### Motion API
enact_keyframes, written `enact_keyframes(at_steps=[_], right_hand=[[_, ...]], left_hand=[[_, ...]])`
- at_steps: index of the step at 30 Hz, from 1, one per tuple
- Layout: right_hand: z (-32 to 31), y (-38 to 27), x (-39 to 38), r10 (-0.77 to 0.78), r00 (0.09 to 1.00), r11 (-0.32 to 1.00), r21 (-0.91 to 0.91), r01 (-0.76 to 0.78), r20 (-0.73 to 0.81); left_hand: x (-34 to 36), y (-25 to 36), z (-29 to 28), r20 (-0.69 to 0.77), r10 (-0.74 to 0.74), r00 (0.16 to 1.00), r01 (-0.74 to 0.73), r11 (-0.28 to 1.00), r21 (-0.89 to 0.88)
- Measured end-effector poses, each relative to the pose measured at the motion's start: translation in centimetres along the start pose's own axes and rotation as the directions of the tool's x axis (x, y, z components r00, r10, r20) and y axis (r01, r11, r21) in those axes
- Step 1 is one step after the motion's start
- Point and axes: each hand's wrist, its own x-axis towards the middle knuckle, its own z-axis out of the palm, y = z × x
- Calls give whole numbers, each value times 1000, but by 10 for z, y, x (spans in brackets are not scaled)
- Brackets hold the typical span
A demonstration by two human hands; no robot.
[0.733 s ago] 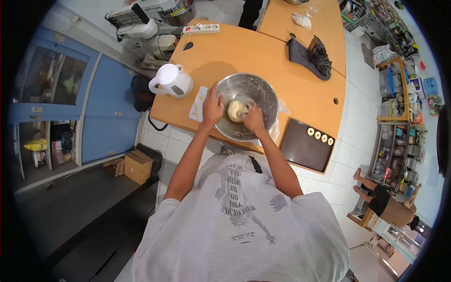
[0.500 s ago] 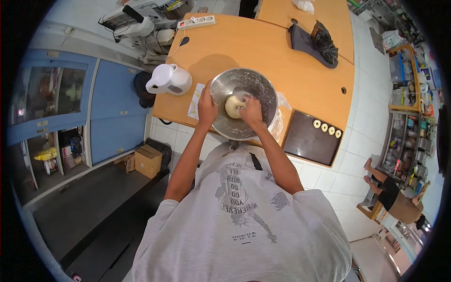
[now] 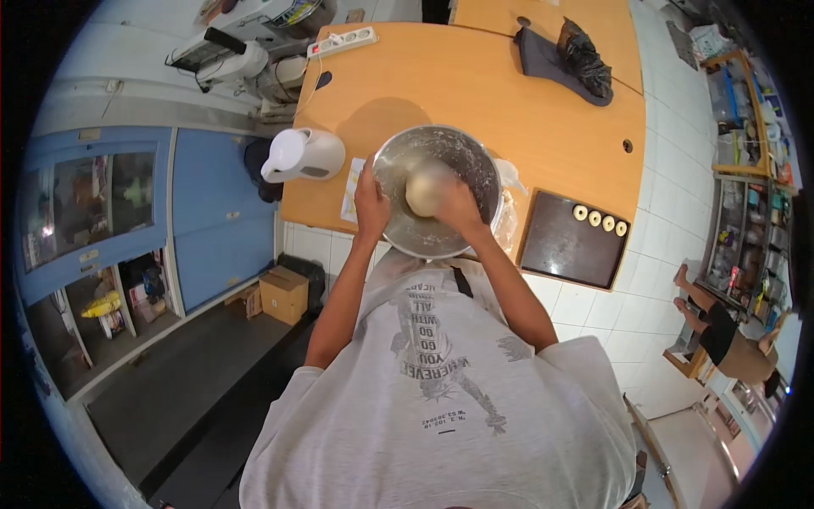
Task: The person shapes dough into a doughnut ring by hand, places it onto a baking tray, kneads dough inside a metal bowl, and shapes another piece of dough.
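A large steel mixing bowl [image 3: 480, 159] stands at the table's near edge, with pale smears of dough on its inner wall. My left hand [image 3: 371, 202] is closed on the bowl's left rim, thumb over the edge. Inside lies a smooth, pale ball of dough [image 3: 419, 198]. Reaching in from the right, my right hand [image 3: 459, 209] is curled against the dough's right side and grips it; the fingertips are blurred and partly hidden. To the right of the bowl, a dark baking tray [image 3: 564, 243] carries several small dough rings [image 3: 594, 219] in a row along its far right part.
Left of the bowl are a white jug [image 3: 307, 154] and a paper sheet [image 3: 351, 192]. Clear plastic [image 3: 507, 208] lies between bowl and tray. A power strip [image 3: 342, 41] and a dark cloth item with a black bag [image 3: 585, 61] sit farther back. Another person [image 3: 731, 339] is at far right.
My right hand has shifted slightly over the dough, and its fingers are now smeared by motion. The left hand keeps its hold on the rim. The whole view has tilted a little.
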Motion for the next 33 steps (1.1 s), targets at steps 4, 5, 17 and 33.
enact_keyframes(at_steps=[4,5,17,33], right_hand=[[-5,-25,-41,-21,999,999,-24,21,29],[-5,-32,-48,33,999,999,-2,-33,-7],[5,6,-17,516,846,507,749,-427,133],[41,-97,-58,46,998,948,-317,-32,37]], left_hand=[[-2,-10,-5,-16,42,999,-42,999,-11],[0,-7,-5,-12,44,999,-45,999,-25],[68,-15,-12,286,198,937,-148,971,-188],[72,-36,6,271,208,940,-123,946,-301]])
